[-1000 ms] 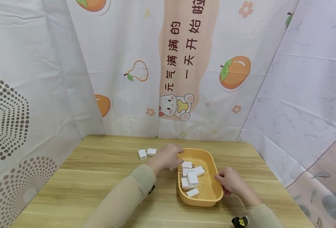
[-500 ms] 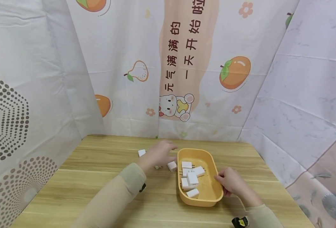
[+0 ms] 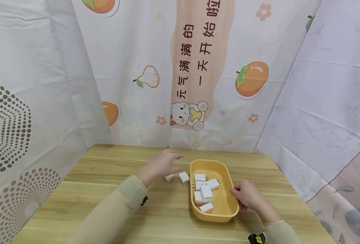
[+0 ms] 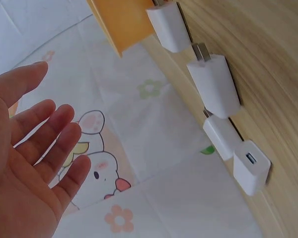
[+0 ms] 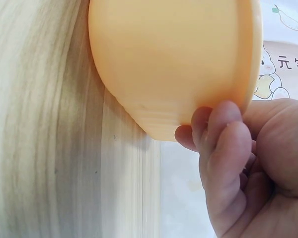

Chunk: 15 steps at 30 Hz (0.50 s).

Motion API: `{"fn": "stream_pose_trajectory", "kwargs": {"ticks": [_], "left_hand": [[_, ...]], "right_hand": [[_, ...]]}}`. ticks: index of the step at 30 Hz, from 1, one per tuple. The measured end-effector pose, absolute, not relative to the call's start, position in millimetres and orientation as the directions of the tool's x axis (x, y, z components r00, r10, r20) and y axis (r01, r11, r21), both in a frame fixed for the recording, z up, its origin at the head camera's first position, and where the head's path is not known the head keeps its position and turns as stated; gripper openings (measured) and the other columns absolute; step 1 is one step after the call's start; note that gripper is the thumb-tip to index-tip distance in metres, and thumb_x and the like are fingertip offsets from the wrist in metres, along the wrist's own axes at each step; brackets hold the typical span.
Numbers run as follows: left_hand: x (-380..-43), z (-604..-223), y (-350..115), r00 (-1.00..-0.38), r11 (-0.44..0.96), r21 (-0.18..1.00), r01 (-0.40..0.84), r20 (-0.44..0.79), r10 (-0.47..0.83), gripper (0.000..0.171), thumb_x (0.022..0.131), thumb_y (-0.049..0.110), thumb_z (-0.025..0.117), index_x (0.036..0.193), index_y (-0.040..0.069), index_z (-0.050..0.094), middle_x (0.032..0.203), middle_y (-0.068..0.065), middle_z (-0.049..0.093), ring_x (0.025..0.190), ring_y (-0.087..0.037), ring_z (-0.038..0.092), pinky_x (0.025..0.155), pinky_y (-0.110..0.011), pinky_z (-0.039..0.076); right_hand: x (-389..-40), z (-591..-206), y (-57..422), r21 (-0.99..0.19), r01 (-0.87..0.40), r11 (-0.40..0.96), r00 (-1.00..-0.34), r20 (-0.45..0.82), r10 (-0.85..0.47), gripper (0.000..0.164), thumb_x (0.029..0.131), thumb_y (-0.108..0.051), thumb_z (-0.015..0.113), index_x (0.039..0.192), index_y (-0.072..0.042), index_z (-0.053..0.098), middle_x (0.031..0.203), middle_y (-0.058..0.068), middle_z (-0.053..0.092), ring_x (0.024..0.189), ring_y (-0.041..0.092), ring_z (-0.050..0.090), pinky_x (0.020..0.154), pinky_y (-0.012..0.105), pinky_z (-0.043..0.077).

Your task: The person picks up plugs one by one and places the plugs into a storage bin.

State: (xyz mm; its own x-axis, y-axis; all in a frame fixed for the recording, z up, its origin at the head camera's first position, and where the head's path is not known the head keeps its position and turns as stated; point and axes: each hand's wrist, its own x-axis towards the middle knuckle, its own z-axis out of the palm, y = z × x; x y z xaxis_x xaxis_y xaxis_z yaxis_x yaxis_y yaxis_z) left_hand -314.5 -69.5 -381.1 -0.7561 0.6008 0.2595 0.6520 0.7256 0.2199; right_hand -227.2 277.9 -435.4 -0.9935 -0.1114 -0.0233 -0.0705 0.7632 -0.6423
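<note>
My left hand (image 3: 160, 164) hovers over the table left of the yellow plastic bin (image 3: 221, 200), holding nothing. In the left wrist view its fingers (image 4: 64, 141) are spread and loosely bent. White USB charger plugs (image 4: 216, 84) stand on the wood beyond it. Two of these, a near charger (image 3: 184, 177) and another charger (image 3: 169, 177), show between this hand and the bin; the hand hides the rest in the head view. My right hand (image 3: 247, 194) pinches the bin's right rim, fingers (image 5: 228, 148) against the outer wall. Several white chargers (image 3: 206, 191) lie heaped along the bin's left side.
The wooden table (image 3: 106, 200) ends at a printed curtain (image 3: 137, 112) behind the bin. Hanging cloths close in the left and right sides. Each wrist wears a dark band, the right band (image 3: 257, 238) bearing a yellow mark.
My left hand has drawn back leftward from the bin's left rim, uncovering chargers beside the bin and covering those farther left. The right hand stays on the rim.
</note>
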Motion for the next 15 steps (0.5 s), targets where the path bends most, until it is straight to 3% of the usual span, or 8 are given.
{"fn": "stream_pose_trajectory", "kwargs": {"ticks": [15], "left_hand": [[-315.9,-381.6,-101.8,-0.757,0.733,0.205,0.649,0.266,0.596,0.046,0.093,0.034,0.075,0.133,0.012,0.067,0.137,-0.007,0.063,0.128,-0.028,0.057,0.108,-0.042,0.043]], "right_hand": [[-227.5,-436.1,277.7,-0.633,-0.081,0.77,-0.993,-0.014,-0.116,0.033,0.098,-0.01,0.063,0.065,-0.006,0.062,0.042,0.002,0.053,0.034,0.015,0.056,0.036,0.035,0.05]]}}
